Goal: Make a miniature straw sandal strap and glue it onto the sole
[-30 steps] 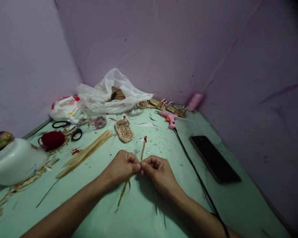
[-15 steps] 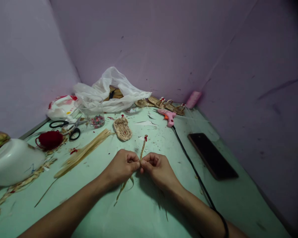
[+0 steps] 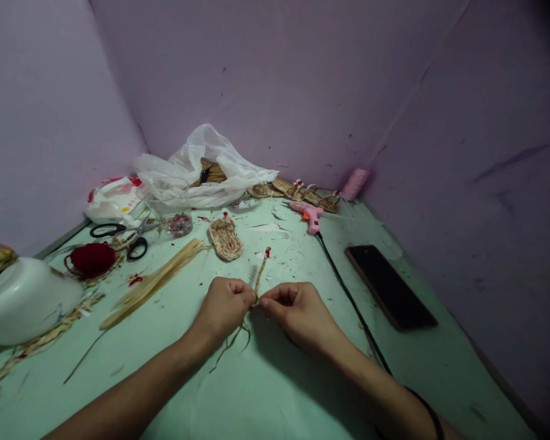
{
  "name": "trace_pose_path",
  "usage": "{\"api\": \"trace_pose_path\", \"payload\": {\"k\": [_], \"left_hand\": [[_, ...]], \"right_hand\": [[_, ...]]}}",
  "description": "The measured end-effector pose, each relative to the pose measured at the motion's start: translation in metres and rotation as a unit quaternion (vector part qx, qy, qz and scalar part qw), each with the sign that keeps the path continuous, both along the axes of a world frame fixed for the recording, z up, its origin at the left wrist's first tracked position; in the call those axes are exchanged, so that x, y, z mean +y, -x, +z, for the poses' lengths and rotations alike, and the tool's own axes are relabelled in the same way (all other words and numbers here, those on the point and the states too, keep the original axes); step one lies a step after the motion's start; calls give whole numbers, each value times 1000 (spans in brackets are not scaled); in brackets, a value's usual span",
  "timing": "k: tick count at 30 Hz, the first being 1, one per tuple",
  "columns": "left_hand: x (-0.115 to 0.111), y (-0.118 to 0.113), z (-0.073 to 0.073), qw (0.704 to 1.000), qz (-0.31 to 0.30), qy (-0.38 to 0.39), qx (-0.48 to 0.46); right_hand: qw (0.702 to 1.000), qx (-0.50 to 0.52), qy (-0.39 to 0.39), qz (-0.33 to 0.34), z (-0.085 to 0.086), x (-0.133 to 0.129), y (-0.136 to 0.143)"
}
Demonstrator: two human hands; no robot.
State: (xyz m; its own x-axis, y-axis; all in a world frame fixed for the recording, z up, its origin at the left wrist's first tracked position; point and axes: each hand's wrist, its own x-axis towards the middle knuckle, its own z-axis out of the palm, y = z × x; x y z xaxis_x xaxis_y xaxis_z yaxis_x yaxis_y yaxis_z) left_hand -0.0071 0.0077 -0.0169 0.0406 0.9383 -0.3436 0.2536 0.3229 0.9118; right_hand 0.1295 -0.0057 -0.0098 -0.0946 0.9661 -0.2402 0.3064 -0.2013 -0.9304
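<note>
My left hand (image 3: 231,305) pinches the lower end of a thin braided straw cord (image 3: 261,272), which rises away from me and has a red tip. Loose straw strands (image 3: 233,343) hang below that hand. Just to the right, my right hand (image 3: 297,308) is closed in a pinch close to the braid's lower end; whatever lies between its fingertips is too small to make out. Beyond the hands lies a coiled straw sole (image 3: 226,238) with a red bead at its top. A bundle of flat straw (image 3: 153,284) lies left of them.
Scissors (image 3: 131,235), red yarn (image 3: 91,259), a bead cup (image 3: 178,223) and a white pot (image 3: 32,299) are at left. Behind are a plastic bag (image 3: 211,153) and straw sandals (image 3: 297,190). A pink glue gun (image 3: 308,215), its black cord and a phone (image 3: 392,287) lie at right.
My hands have moved slightly apart, the right one shifting a little to the right. The braid's lower part has moved slightly left with my left hand.
</note>
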Motion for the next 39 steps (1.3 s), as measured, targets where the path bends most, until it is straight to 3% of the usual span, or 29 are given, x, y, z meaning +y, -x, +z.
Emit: {"api": "trace_pose_path", "payload": {"k": [3, 6, 10, 13, 18, 20, 24, 31, 35, 39], "left_hand": [[-1, -3, 3, 997, 41, 32, -51], [-2, -5, 6, 995, 47, 43, -72], [-1, -4, 5, 994, 42, 41, -91], [-1, -2, 4, 994, 28, 34, -100], [-2, -2, 9, 995, 15, 45, -89], [-2, -2, 11, 994, 14, 51, -91], [-2, -2, 10, 994, 16, 59, -85], [-4, -3, 10, 994, 15, 62, -93], [-5, -5, 12, 991, 9, 63, -117], [-6, -6, 9, 990, -1, 50, -133]], "right_hand": [[993, -52, -105, 35, -6, -12, 7], [966, -126, -211, 75, -10, -19, 11], [944, -165, -258, 120, -7, -22, 10], [952, -145, -251, 98, -2, -23, 7], [978, -18, -186, -90, 6, -10, -3], [977, 37, -157, -141, 6, -2, -8], [968, 101, -144, -181, 2, 9, -18], [970, 66, -172, -158, -2, 5, -17], [978, 47, -111, -169, -1, 6, -10], [984, 167, -2, -55, -4, 5, 0]]}}
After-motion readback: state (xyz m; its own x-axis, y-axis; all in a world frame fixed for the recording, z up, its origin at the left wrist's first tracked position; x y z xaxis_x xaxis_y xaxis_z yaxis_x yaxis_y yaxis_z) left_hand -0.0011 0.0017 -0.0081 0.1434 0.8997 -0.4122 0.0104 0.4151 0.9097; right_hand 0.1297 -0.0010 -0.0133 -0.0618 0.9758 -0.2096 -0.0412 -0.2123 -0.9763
